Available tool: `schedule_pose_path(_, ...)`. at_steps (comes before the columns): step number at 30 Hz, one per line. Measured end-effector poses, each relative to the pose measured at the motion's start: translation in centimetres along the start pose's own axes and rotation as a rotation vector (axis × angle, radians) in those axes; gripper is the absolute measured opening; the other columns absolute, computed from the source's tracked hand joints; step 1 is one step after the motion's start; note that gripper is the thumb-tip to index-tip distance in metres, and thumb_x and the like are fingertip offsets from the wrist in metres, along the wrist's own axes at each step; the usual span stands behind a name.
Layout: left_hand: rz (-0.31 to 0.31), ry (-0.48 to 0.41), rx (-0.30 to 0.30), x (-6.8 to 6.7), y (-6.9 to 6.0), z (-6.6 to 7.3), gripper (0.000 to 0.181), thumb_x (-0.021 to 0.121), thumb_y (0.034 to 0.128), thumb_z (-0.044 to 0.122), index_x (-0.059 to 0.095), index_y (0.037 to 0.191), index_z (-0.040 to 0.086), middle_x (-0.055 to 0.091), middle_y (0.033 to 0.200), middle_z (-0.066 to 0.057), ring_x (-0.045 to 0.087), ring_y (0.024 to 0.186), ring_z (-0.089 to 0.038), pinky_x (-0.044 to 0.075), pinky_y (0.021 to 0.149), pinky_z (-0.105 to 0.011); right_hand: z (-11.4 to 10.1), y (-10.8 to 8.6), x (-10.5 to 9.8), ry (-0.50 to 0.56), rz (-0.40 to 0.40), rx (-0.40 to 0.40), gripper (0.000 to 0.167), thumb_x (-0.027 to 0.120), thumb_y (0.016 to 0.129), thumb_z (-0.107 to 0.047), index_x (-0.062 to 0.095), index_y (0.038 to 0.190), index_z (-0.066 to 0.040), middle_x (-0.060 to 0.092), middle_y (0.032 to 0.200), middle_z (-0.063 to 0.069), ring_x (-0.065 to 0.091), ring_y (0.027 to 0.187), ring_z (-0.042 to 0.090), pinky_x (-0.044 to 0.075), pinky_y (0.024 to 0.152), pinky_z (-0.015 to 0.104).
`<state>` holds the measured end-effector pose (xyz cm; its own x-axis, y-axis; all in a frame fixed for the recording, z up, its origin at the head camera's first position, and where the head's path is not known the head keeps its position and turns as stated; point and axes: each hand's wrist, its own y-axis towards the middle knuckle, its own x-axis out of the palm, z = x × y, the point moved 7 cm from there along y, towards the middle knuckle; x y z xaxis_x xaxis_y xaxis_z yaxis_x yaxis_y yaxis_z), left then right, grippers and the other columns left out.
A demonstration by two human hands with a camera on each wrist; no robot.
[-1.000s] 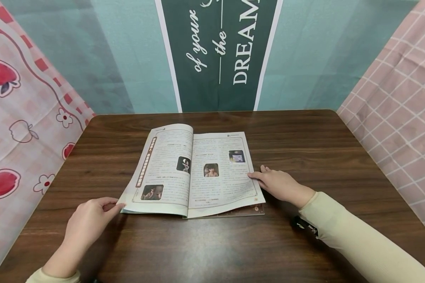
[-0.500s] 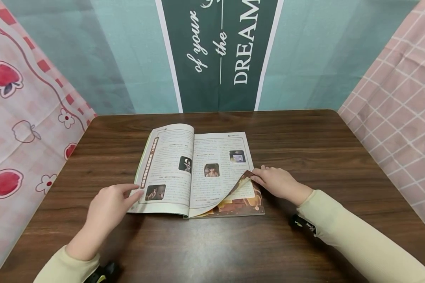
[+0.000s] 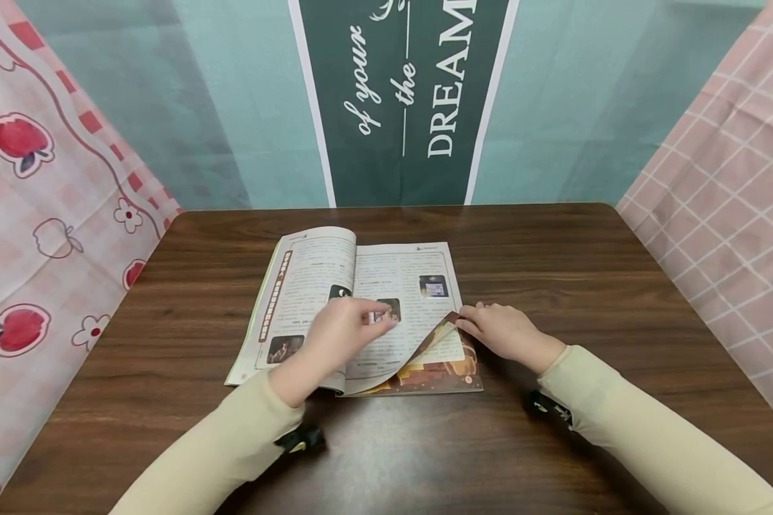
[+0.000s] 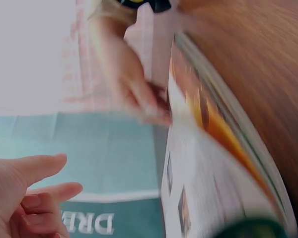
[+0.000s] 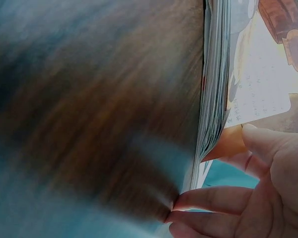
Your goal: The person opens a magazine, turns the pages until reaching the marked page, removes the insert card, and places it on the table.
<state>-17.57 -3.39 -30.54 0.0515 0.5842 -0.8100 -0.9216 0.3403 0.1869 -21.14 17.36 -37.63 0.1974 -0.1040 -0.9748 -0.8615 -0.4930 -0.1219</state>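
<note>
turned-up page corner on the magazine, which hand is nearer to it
Right. The right hand holds the turned-up page corner at its edge; the left hand is over the middle of the magazine, left of the corner and apart from it.

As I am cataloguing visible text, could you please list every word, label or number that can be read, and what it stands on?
"of your": on the banner.
"the": on the banner.
"DREAM": on the banner.
On the magazine, the title strip and page print are too small or blurred to read.
</note>
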Motion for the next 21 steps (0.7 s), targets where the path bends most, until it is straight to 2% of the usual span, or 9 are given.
schedule_pose_path(3,-0.046,-0.004,0.037,1.6,1.0,1.5,0.027,0.069,0.0837,0.031,0.073,0.103,0.013,0.054,0.056,0.008,0.041,0.048,-0.004,0.033,0.045,-0.023,0.0,0.1,0.1,-0.007,-0.006,0.003,0.018,0.051,0.096,-0.027,0.058,0.088,-0.012,0.054,0.072,0.006,0.059,0.065,0.025,0.044,0.055,0.043)
schedule_pose_path(9,-0.108,-0.001,0.029,4.1,2.5,2.8,0.031,0.066,0.0862,0.035,0.071,0.109,0.015,0.051,0.051,0.009,0.043,0.046,-0.005,0.035,0.044,-0.023,-0.1,0.2,0.1,-0.016,-0.004,0.0,0.019,0.051,0.096,-0.027,0.058,0.088,-0.012,0.055,0.071,0.006,0.059,0.065,0.025,0.044,0.053,0.043)
schedule_pose_path(15,-0.107,0.005,0.051,5.4,3.1,3.7,0.028,0.066,0.0865,0.035,0.073,0.107,0.017,0.058,0.052,0.006,0.044,0.045,-0.004,0.037,0.045,-0.023,-0.3,0.1,-0.1,-0.027,0.017,-0.006,0.019,0.052,0.095,-0.027,0.057,0.086,-0.011,0.052,0.066,0.004,0.057,0.061,0.025,0.043,0.051,0.043)
schedule_pose_path(21,-0.108,0.008,0.035,6.2,3.5,3.7,0.023,0.063,0.0891,0.032,0.073,0.105,0.02,0.044,0.043,0.01,0.036,0.039,-0.004,0.029,0.039,-0.023,-0.4,0.1,0.0,-0.006,0.026,-0.003,0.019,0.052,0.096,-0.026,0.057,0.086,-0.011,0.051,0.066,0.004,0.056,0.06,0.023,0.043,0.053,0.042)
